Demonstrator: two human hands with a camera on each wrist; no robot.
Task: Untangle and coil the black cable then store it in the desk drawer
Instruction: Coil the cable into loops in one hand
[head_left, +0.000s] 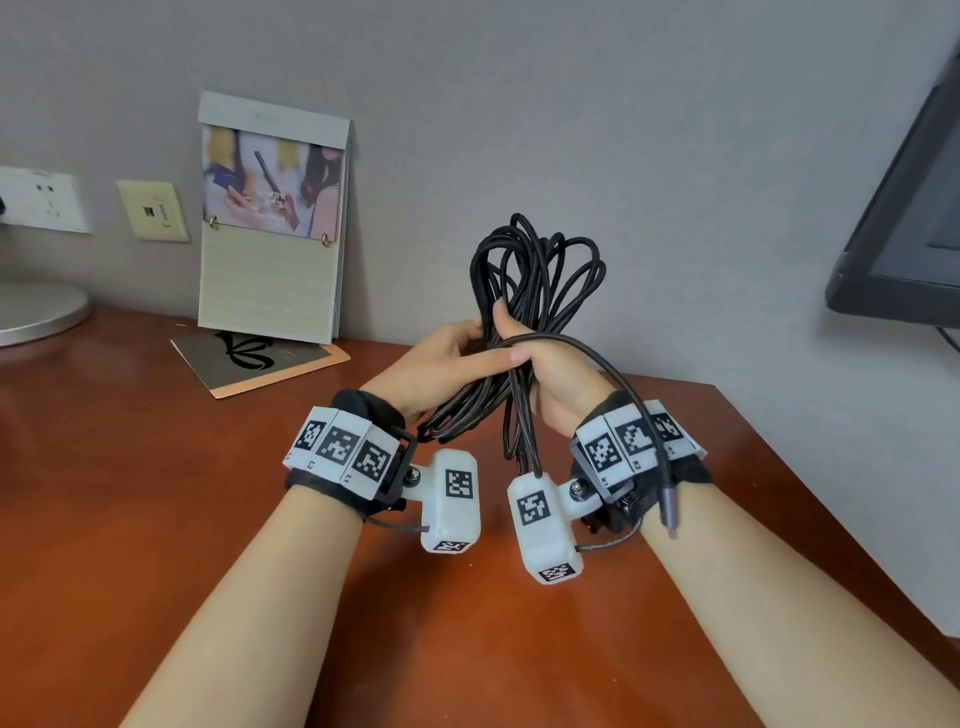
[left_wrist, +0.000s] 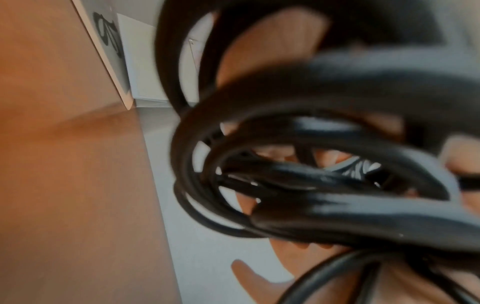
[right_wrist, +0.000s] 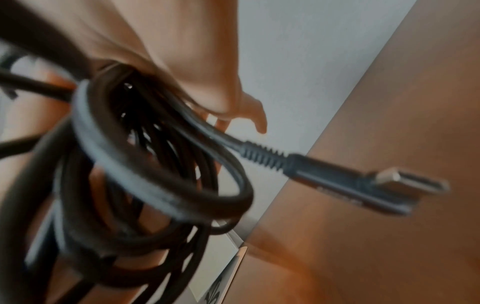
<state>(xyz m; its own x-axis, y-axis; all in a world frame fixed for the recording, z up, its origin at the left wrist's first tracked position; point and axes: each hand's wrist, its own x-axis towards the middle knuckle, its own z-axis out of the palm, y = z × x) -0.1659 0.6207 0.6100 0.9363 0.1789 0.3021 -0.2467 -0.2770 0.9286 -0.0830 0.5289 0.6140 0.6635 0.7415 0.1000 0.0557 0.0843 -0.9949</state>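
Trouble could come from the loose end. One end of the cable (head_left: 537, 291) runs over the right hand (head_left: 558, 387) and hangs down past the wrist, with its plug (head_left: 666, 506) swinging free. I think that end could catch on the wrist camera or pull a loop out, and then the bundle would get messy again. The loops are also not the same size. Some stick up high and some hang low, so a few could slip out of the hold and fall on the desk (head_left: 156, 519). The drawer is not in sight, so I cannot tell if it is open. One hand will have to let go to reach it, and the bundle may come apart then.

The cable is up in the air above the desk, between both hands. The right hand is wrapped round the middle of the bundle, with the thumb up against the loops. The left hand (head_left: 441, 364) is just beside it, with its fingers (head_left: 498, 358) reaching across and pressing on the same middle part, and the thumb pinching from above. Loops stand up over both hands and more hang down under them. In the right wrist view the plug (right_wrist: 363, 181) pokes out past the hand, and nothing holds it.
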